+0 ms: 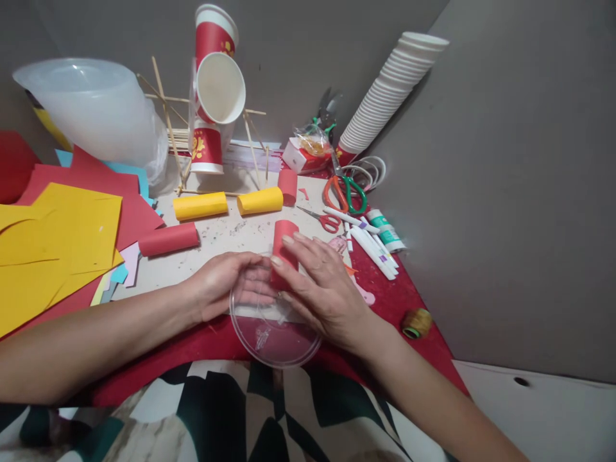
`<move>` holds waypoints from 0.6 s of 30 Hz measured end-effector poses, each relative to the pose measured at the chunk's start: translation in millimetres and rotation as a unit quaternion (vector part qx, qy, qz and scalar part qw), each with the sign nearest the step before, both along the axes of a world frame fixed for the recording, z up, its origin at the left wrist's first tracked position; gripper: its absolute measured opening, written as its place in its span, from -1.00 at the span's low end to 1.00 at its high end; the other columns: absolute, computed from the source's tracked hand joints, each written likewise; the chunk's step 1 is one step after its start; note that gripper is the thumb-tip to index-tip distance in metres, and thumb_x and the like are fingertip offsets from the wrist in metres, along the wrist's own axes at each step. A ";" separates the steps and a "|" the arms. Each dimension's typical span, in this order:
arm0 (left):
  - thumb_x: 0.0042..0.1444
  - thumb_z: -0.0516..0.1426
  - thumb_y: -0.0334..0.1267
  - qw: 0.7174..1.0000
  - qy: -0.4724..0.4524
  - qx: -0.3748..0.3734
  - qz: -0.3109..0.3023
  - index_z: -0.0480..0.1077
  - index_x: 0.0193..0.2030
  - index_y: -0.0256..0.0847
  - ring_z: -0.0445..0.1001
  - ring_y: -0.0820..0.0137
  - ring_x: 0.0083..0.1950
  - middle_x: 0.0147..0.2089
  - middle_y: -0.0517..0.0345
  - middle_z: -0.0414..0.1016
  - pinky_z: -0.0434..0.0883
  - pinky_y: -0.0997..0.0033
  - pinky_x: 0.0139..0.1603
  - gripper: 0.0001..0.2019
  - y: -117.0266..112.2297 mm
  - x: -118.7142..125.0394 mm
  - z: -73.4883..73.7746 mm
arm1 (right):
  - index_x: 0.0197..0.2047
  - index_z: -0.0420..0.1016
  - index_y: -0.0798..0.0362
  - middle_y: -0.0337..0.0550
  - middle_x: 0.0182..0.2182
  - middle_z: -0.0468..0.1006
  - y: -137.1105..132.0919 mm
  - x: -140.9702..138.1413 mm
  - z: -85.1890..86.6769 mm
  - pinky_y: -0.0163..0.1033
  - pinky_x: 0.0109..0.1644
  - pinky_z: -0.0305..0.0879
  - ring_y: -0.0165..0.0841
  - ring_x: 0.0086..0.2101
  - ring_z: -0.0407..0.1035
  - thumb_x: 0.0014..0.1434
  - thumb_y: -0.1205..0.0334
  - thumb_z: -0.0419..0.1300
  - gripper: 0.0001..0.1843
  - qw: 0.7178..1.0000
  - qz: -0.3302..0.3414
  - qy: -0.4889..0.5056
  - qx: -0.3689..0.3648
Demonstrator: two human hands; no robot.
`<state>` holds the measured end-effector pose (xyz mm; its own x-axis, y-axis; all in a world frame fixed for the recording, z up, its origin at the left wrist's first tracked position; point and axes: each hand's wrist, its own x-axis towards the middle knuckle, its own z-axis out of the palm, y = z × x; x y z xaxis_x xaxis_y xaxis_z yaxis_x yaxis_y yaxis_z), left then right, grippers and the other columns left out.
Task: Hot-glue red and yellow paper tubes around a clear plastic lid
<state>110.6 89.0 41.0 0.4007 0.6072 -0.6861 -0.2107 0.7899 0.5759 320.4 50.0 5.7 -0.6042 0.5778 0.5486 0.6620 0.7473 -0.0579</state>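
Observation:
My right hand (323,289) is closed around a red paper roll (283,239), fingers curled over its top. My left hand (226,282) lies beside it, fingers reaching under a clear round plastic lid (274,337) and gripping its rim at the table's near edge. The red roll stands over the lid's far side. Both hands meet at the middle of a grey cardboard sheet (221,240).
Two yellow rolls (199,205) (260,200) and two more red rolls (168,239) (287,186) lie on the board. Coloured paper sheets (58,237) lie left, a paper-cup and stick structure (214,96) behind, stacked cups (389,90), scissors (344,192), glue sticks (373,247) and a tape roll (416,323) right.

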 end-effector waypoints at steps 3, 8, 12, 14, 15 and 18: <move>0.33 0.02 -0.42 0.999 -0.032 -0.003 -0.007 0.50 -0.35 -0.33 0.60 0.36 -0.45 -0.41 -0.01 0.59 0.62 0.37 -0.31 -0.72 -2.3 1.1 -2.6 | 0.59 -0.04 -0.07 0.15 0.40 0.37 -2.1 -3.2 0.5 0.21 0.39 0.23 -0.08 0.44 0.15 0.43 0.28 0.17 -0.23 1.000 -0.001 -0.014 -0.009; 0.30 0.04 -0.41 0.996 -0.080 -0.022 0.012 0.49 -0.29 -0.31 0.58 0.36 -0.39 -0.37 0.00 0.58 0.62 0.31 -0.22 -0.79 -4.2 0.7 -7.5 | 0.60 -0.06 -0.15 0.11 0.40 0.39 -2.6 -3.3 0.2 0.21 0.38 0.23 -0.10 0.41 0.22 0.46 0.27 0.11 -0.25 0.999 0.007 -0.011 -0.044; 0.34 0.00 -0.39 0.997 -0.077 -0.025 0.017 0.49 -0.27 -0.33 0.59 0.35 -0.38 -0.37 -0.01 0.57 0.61 0.33 -0.24 -0.75 -4.4 0.0 -5.4 | 0.61 -0.12 -0.18 0.09 0.41 0.38 -2.2 -2.2 -1.2 0.22 0.39 0.23 -0.09 0.43 0.18 0.46 0.27 0.11 -0.22 0.998 0.007 -0.001 -0.056; 0.36 -0.01 -0.38 0.997 -0.073 -0.023 0.015 0.49 -0.26 -0.33 0.59 0.35 -0.38 -0.36 -0.02 0.58 0.61 0.35 -0.27 -0.73 -4.7 0.5 -3.5 | 0.62 -0.17 -0.16 0.10 0.40 0.38 -2.3 -2.7 -1.6 0.22 0.39 0.24 -0.08 0.43 0.18 0.46 0.29 0.11 -0.19 0.999 0.008 0.000 -0.053; 0.36 -0.01 -0.38 0.997 -0.072 -0.023 0.015 0.49 -0.26 -0.33 0.59 0.35 -0.39 -0.36 -0.02 0.58 0.61 0.36 -0.28 -0.73 -5.0 0.8 -2.6 | 0.62 -0.19 -0.15 0.12 0.39 0.40 -2.4 -3.2 -1.7 0.23 0.38 0.25 -0.07 0.42 0.20 0.45 0.30 0.12 -0.17 0.999 0.009 0.001 -0.050; 0.36 -0.02 -0.40 0.997 -0.063 -0.026 0.023 0.49 -0.27 -0.33 0.58 0.36 -0.40 -0.38 -0.01 0.56 0.61 0.36 -0.29 -0.73 -6.1 1.9 -1.1 | 0.63 -0.26 -0.13 0.15 0.36 0.43 -2.6 -5.2 -1.9 0.24 0.35 0.27 -0.04 0.39 0.24 0.44 0.31 0.14 -0.12 0.999 0.012 -0.001 -0.041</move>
